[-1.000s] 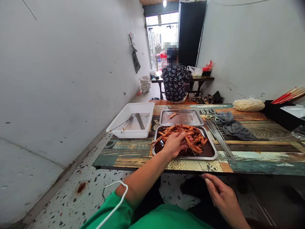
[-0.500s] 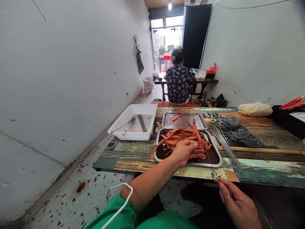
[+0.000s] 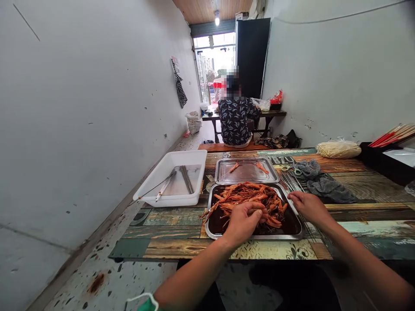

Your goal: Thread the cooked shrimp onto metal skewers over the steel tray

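Observation:
My left hand [image 3: 244,222] is over the front metal tray [image 3: 212,233], its thumb and fingers closed on a piece of reddish-brown marinated meat. A heap of such long, thin meat pieces [image 3: 240,194], shaped somewhat like poultry feet, lies in dark sauce there. My right hand [image 3: 309,207] hovers at the tray's right rim with fingertips pinched together; what they hold, if anything, is too fine to make out. Thin metal skewers [image 3: 292,182] lie in a bundle just behind it, partly covered by the hand. On the back metal tray [image 3: 246,176] lie two separate meat pieces.
A white plastic tub [image 3: 171,196] with metal skewers stands left. Green-handled scissors [image 3: 296,171], a dark grey cloth [image 3: 330,188], a bag of pale sticks [image 3: 339,149] and a black box [image 3: 372,157] are on the right. Beyond the table a person [image 3: 235,121] sits facing away.
My right hand has moved up from below the table edge to the skewer bundle. A second meat piece now lies on the back tray. My left fingers have curled in, and the view has shifted.

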The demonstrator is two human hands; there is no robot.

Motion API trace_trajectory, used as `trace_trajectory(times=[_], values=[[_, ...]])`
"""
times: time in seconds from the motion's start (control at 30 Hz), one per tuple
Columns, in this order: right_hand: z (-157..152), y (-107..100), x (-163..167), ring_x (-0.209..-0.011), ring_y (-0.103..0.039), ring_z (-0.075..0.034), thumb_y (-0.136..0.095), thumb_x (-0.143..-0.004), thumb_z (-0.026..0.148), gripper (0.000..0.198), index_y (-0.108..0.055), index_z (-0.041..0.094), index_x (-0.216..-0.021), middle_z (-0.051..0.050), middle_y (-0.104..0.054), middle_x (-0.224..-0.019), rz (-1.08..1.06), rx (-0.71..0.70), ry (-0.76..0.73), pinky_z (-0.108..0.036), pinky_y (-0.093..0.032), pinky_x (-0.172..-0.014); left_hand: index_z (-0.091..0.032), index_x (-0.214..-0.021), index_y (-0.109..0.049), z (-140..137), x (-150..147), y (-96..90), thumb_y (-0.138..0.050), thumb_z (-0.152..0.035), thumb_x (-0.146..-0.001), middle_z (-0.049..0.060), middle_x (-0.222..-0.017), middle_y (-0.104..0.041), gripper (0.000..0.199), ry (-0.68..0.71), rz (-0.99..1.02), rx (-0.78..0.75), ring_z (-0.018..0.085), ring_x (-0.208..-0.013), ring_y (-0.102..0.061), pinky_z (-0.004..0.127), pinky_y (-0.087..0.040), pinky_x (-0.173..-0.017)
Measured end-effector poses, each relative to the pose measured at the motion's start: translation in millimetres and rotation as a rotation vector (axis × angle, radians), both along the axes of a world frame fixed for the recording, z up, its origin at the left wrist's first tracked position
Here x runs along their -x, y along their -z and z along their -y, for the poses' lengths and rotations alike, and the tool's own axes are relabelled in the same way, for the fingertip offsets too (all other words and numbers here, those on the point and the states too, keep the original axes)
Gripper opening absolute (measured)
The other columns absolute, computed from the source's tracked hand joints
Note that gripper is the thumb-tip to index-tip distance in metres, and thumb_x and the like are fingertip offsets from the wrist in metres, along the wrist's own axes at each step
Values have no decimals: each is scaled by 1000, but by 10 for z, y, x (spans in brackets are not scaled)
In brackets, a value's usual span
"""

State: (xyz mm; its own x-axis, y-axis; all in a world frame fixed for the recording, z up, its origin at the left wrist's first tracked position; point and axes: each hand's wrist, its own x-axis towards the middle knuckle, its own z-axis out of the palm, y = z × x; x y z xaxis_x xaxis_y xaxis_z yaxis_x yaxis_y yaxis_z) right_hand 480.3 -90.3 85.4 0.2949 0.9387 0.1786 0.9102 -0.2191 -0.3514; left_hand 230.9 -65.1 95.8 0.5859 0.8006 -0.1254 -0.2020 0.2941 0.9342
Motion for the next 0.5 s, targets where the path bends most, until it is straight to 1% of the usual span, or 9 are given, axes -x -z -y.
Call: trace_trajectory(times=[0.03, 0.07, 0.1, 0.13, 0.2, 0.23, 0.27, 0.37, 0.5], values=[[-86, -3, -37, -68, -63, -19, -41, -86, 36, 35, -73, 21, -85, -6, -73, -77, 38, 31, 11, -26, -38, -58, -15, -87, -67, -18, 23, -15, -63, -18, -79, 6, -86, -72, 10, 23, -12, -19, 17, -77, -69, 30, -55, -77], [-159, -8, -62, -70, -63, -19, -42, -86, 34, 34, -73, 21, -87, -7, -73, -80, 64, 68, 21, -25, -38, -59, -15, -89, -68, -55, 53, -37, -61, -20, -80, 6, -85, -72, 12, 32, -55, -72, 17, -75, -68, 30, -54, -75], [-219, -17, -76, -71, -63, -19, -42, -87, 33, 34, -74, 20, -89, -7, -73, -81, 82, 106, 32, -25, -37, -59, -16, -89, -69, -115, 87, -65, -60, -21, -81, 6, -83, -72, 14, 15, -129, -160, 18, -74, -68, 31, -54, -74], [-268, -28, -81, -72, -62, -19, -42, -88, 32, 34, -74, 19, -91, -8, -73, -82, 92, 138, 42, -25, -37, -60, -16, -89, -71, -198, 124, -96, -59, -21, -82, 7, -82, -72, 15, -30, -228, -277, 19, -74, -68, 31, -53, -76], [-344, -52, -79, -74, -62, -19, -41, -89, 31, 35, -74, 19, -93, -8, -73, -83, 97, 186, 54, -25, -37, -61, -18, -87, -74, -418, 195, -156, -58, -19, -82, 7, -86, -73, 17, -172, -465, -534, 21, -83, -67, 33, -50, -85], [-377, -62, -78, -76, -62, -19, -41, -90, 30, 35, -74, 18, -93, -8, -73, -85, 95, 198, 57, -25, -36, -61, -19, -86, -75, -543, 223, -178, -57, -18, -83, 8, -90, -74, 18, -241, -579, -631, 22, -89, -67, 33, -47, -91], [-410, -70, -80, -78, -62, -19, -41, -90, 29, 34, -74, 18, -93, -8, -73, -88, 89, 203, 60, -24, -36, -62, -20, -85, -75, -670, 245, -191, -57, -18, -84, 9, -93, -74, 19, -287, -687, -692, 24, -95, -66, 33, -45, -95], [-511, -81, -106, -79, -62, -19, -41, -90, 27, 34, -73, 17, -96, -8, -72, -90, 73, 217, 60, -24, -37, -64, -17, -87, -75, -1008, 268, -167, -52, -18, -88, 14, -99, -72, 24, -321, -969, -767, 26, -104, -63, 34, -42, -99], [-621, -76, -161, -80, -62, -18, -39, -92, 29, 35, -72, 17, -96, -8, -72, -91, 118, 268, 54, -24, -36, -62, -7, -99, -73, -1325, 234, -57, -47, -8, -87, 24, -108, -67, 29, -269, -1282, -793, 30, -110, -62, 34, -43, -98]])
